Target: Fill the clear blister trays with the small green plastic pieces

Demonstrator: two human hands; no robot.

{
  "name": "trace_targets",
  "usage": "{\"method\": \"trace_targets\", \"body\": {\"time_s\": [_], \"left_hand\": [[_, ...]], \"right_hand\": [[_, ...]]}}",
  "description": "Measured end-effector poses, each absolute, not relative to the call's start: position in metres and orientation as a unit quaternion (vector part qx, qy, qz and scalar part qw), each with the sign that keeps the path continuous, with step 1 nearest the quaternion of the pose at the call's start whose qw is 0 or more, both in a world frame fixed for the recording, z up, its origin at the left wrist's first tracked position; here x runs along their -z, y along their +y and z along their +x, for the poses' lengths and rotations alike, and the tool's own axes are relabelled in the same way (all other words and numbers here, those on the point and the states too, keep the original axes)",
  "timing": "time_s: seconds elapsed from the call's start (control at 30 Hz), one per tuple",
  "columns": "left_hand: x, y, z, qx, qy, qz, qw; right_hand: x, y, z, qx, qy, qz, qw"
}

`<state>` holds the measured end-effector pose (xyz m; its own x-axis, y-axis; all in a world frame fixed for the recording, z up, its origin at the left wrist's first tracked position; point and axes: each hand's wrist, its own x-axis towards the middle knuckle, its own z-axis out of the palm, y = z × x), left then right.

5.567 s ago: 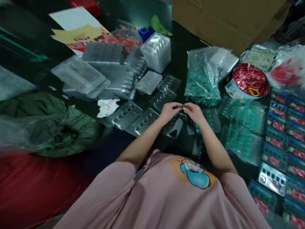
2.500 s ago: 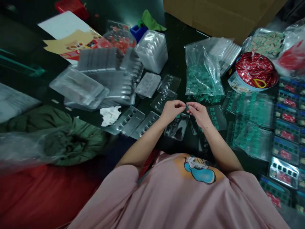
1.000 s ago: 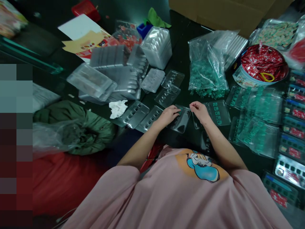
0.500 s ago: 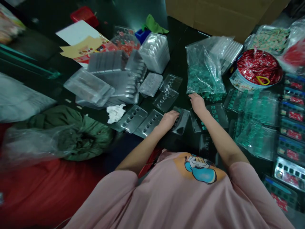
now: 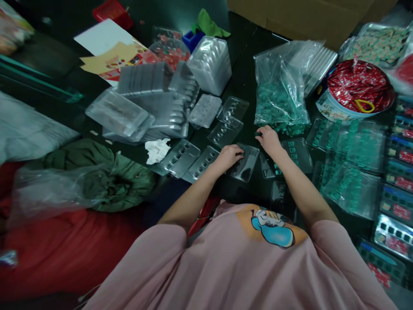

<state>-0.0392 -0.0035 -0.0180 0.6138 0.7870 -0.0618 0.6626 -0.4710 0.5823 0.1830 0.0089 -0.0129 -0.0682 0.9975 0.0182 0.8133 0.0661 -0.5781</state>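
Note:
My left hand (image 5: 228, 158) is bent over a clear plastic blister tray (image 5: 248, 165), its fingertips closed at the tray's upper part. A trace of green shows by those fingertips, but what they pinch is too small to make out. To the right, my right hand (image 5: 269, 138) pinches a small dark green piece (image 5: 258, 134) between thumb and fingers. It is just in front of a clear bag of green pieces (image 5: 274, 105), where loose ones spill from the opening. Below the right wrist, another blister tray (image 5: 298, 155) holds green pieces in a row.
Blister trays (image 5: 180, 158) lie to the left, beside crumpled white tissue (image 5: 157, 150) and stacked clear packs (image 5: 151, 112). Filled green trays (image 5: 351, 146) overlap at the right. Behind them stands a round tin of red packets (image 5: 358, 88); a cardboard box (image 5: 300, 19) is at the back.
My right hand has drawn slightly back from the bag's mouth, and a green piece now shows in its fingers. My left hand's fingers have lifted a little on the tray. The view shifted slightly.

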Motion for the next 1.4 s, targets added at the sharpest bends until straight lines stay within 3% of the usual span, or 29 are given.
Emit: {"method": "trace_targets", "body": {"time_s": [0.13,0.27,0.4,0.73,1.4], "left_hand": [[0.010,-0.005,-0.044,-0.147,0.457,0.802,0.354],[-0.002,-0.015,-0.040,-0.291,0.471,0.710,0.435],[-0.010,-0.025,-0.029,-0.345,0.450,0.625,0.536],[-0.012,-0.025,-0.038,-0.321,0.432,0.548,0.640],[0.008,-0.038,-0.053,-0.256,0.525,0.575,0.573]], "right_hand": [[0.011,-0.012,0.178,-0.362,-0.637,-0.592,0.337],[0.007,-0.033,0.164,-0.533,-0.552,-0.515,0.381],[0.004,-0.042,0.154,-0.610,-0.477,-0.477,0.416],[0.000,-0.049,0.142,-0.664,-0.435,-0.472,0.383],[0.014,-0.059,0.143,-0.598,-0.492,-0.519,0.361]]}}
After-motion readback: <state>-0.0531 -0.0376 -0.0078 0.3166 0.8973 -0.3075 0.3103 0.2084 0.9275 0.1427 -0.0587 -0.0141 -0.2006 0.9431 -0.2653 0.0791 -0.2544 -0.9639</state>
